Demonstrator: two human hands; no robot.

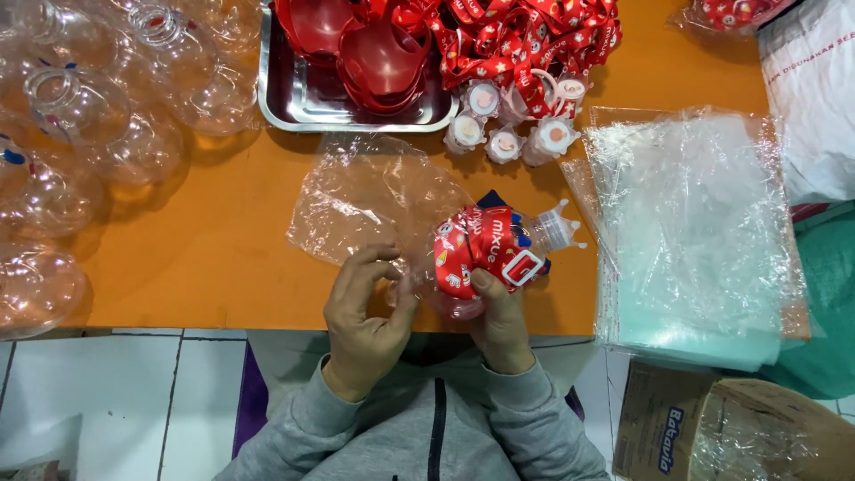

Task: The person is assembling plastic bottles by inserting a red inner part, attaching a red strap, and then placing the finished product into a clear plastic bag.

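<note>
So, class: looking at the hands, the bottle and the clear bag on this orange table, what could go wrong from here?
1. The bottle lies near the table edge, steadied only by the right hand, so it might roll off.
2. The thin clear bag, pinched by the left hand, might tear on the bottle's spout.
3. The stack of spare bags overhangs the edge and may slide off.

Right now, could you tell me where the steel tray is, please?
In the head view, the steel tray sits at the top of the orange table, left of centre, between the clear bottles and the red straps.
</note>
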